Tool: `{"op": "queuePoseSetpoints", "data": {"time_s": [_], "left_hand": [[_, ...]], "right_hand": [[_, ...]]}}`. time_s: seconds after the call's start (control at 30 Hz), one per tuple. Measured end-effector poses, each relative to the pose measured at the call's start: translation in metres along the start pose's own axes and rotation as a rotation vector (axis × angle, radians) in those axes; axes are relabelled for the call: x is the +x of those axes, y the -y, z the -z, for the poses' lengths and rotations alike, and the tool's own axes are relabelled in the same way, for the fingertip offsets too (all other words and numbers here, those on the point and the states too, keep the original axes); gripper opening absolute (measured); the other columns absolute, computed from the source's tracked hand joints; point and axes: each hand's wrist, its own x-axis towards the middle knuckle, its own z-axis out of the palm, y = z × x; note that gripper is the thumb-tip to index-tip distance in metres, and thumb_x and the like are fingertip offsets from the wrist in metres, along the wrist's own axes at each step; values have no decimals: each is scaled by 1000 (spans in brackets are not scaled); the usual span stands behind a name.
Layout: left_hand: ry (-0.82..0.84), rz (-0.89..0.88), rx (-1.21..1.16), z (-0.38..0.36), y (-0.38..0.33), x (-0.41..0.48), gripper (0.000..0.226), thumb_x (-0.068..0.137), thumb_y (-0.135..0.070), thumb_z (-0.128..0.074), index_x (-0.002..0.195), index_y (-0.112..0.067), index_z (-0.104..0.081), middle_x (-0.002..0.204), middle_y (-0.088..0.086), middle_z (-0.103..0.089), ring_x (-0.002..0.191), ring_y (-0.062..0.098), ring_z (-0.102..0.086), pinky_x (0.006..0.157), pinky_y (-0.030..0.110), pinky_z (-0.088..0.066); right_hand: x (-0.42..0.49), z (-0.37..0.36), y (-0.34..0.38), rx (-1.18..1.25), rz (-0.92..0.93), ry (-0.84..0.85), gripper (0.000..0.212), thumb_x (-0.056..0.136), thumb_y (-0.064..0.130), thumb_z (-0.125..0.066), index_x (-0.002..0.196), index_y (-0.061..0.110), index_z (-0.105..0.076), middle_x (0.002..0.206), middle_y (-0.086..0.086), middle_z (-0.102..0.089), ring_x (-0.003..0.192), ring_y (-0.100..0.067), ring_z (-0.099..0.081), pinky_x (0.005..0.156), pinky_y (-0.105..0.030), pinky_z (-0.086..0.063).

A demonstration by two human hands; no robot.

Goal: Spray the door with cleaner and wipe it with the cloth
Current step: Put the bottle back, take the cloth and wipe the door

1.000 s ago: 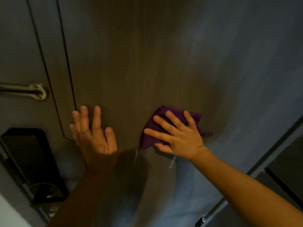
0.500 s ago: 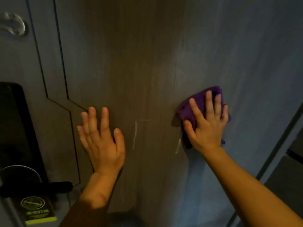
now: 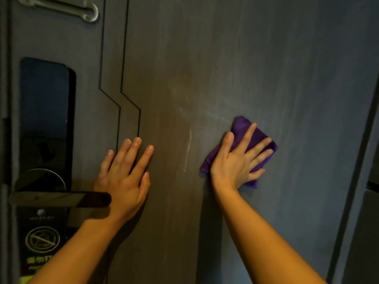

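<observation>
Both palms are flat on the door [image 3: 205,64], a dark wood-grain panel that fills the view. The right hand [image 3: 238,162] lies spread over the purple cloth [image 3: 242,125], fingers fanned wide and pressing it against the door, right of centre; the cloth's corners poke out above the fingertips and below the little finger. The left hand [image 3: 125,175] is bare, fingers extended and close together, planted on the panel just right of the grooved lines [image 3: 121,58] that zigzag down the door. Between the two hands runs a thin pale streak [image 3: 187,150], with faint smeared marks above it. On the left sits the black lock plate [image 3: 46,103], its lever handle [image 3: 59,199] reaching across in front of the left wrist. A metal latch [image 3: 61,8] shows at the top left. A round sticker [image 3: 42,239] sits low on the lock plate. No spray bottle is in view.
</observation>
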Motion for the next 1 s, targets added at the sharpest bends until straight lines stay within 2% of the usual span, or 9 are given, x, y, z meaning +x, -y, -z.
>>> {"op": "queuePoseSetpoints", "data": {"time_s": [0.07, 0.17, 0.3, 0.5, 0.67, 0.8, 0.9, 1.0], "left_hand": [[-4, -17, 40, 1, 8, -5, 58, 97, -32, -44, 154, -24, -38, 164, 6, -31, 153, 23, -27, 122, 52, -23], [4, -17, 88, 0, 12, -12, 60, 97, -35, -42, 156, -25, -35, 166, 5, -28, 155, 23, -23, 123, 53, -20], [32, -31, 111, 0, 14, -15, 62, 97, -36, -39, 158, -24, -31, 168, 6, -23, 156, 24, -19, 124, 54, -18], [21, -10, 97, -2, 16, -15, 67, 95, -33, -43, 159, -19, -26, 168, 6, -23, 156, 22, -17, 125, 52, -15], [-43, 41, 58, -5, 16, -19, 68, 95, -30, -46, 158, -13, -27, 166, 6, -25, 155, 22, -21, 125, 51, -18], [-19, 56, 62, -4, 18, -25, 69, 96, -31, -44, 159, -12, -24, 167, 8, -23, 156, 23, -18, 125, 52, -15], [-6, 59, 89, -4, 19, -26, 68, 97, -34, -40, 159, -12, -22, 167, 9, -22, 156, 24, -17, 125, 53, -17], [-7, 60, 94, -4, 18, -27, 68, 97, -36, -38, 159, -12, -23, 167, 9, -23, 156, 24, -17, 125, 53, -16]], "right_hand": [[-3, 0, 7, 11, 13, 22, 70, 91, 79, -6, 155, 54, 5, 171, -6, 11, 156, -35, 14, 118, -73, -5], [-13, -1, 19, -10, 63, 47, 71, 89, 82, -8, 155, 56, 4, 171, -9, 13, 155, -38, 16, 116, -75, -5], [-32, -9, 42, -92, 207, 72, 72, 89, 80, -13, 155, 55, 2, 170, -10, 15, 155, -39, 17, 117, -74, -5], [-56, -14, 58, -204, 550, 134, 69, 93, 79, -15, 156, 55, -1, 170, -12, 16, 154, -40, 18, 116, -74, -5], [-55, -5, 40, -329, 893, 220, 63, 96, 75, -21, 155, 58, -7, 171, -10, 13, 154, -41, 19, 115, -75, -3], [-46, 6, 17, -448, 1169, 279, 60, 98, 74, -25, 154, 59, -8, 171, -7, 9, 155, -40, 17, 116, -74, -5], [-33, 12, -3, -501, 1293, 310, 59, 99, 73, -26, 154, 59, -8, 171, -5, 9, 156, -37, 15, 117, -73, -4], [-21, 16, -25, -518, 1300, 285, 59, 99, 72, -28, 154, 59, -12, 171, -3, 4, 157, -35, 10, 118, -71, -6]]}}
